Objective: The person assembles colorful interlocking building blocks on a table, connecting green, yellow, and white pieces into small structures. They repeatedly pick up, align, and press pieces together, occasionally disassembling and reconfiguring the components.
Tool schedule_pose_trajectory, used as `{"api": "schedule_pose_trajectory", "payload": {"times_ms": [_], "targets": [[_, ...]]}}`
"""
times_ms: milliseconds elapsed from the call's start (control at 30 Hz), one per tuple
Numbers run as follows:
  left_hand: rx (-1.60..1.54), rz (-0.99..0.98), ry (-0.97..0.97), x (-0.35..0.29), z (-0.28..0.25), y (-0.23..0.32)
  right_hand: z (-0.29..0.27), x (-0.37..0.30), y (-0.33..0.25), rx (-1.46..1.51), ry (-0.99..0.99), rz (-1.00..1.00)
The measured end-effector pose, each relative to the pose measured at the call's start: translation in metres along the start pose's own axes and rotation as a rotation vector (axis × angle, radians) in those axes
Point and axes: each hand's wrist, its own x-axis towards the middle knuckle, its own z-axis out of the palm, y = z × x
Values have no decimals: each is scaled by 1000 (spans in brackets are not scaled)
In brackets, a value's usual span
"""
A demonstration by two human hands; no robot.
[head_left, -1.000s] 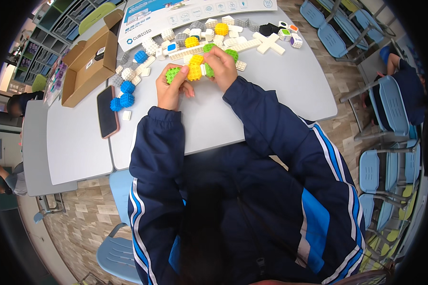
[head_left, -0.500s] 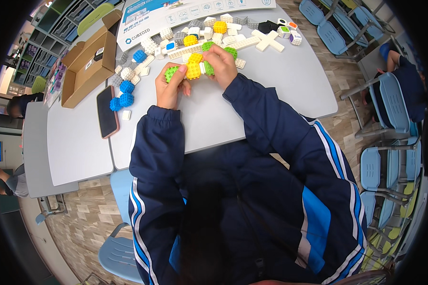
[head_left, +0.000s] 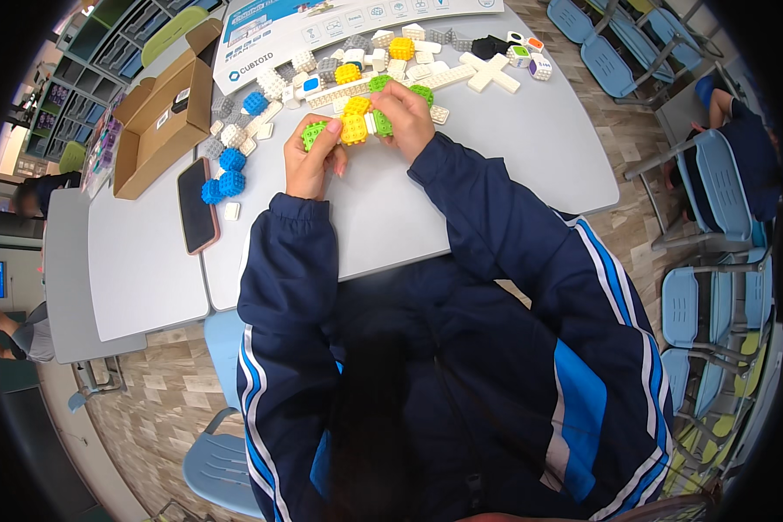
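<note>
Wood-patterned flooring point(head_left: 170, 370) surrounded a pale grey surface point(head_left: 531, 165), at whose near edge the wearer sat. Both hands were occupied above the surface, well in from its near edge. The left hand point(head_left: 307, 165) gripped the left end of a block assembly point(head_left: 354, 130), thumb forward, at a studded green block point(head_left: 314, 132). The right hand point(head_left: 406, 122) pinched the right end, where a white piece and further green showed beside the fingers. Yellow blocks formed the middle of the assembly, between the two hands. Whether the green blocks point(head_left: 422, 93) just beyond the right hand belonged to it could not be determined.

Immediately beyond lay a white studded beam point(head_left: 335, 95). Toward the left edge were blue blocks point(head_left: 231, 183), a small white tile point(head_left: 231, 210) and a phone point(head_left: 197, 204), dark screen upward. An open cardboard box point(head_left: 139, 165) stood farther left. Toward the far right corner lay a white cross-shaped piece point(head_left: 493, 74), with small cubes point(head_left: 539, 68) beside it. Printed packaging point(head_left: 357, 30) occupied the far edge. Light blue chairs point(head_left: 722, 178) stood past the right edge; one held a seated person point(head_left: 752, 165).
</note>
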Motion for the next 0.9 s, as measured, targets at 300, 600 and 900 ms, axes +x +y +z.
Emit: {"api": "schedule_pose_trajectory", "payload": {"times_ms": [300,600,900], "targets": [[5,-4,-6,0,1,1,-1,1,-1,33,0,27],[76,-18,-52,1,-4,0,-2,1,-2,35,9,38],[17,-25,-25,0,-1,2,-1,1,-2,52,5,44]]}}
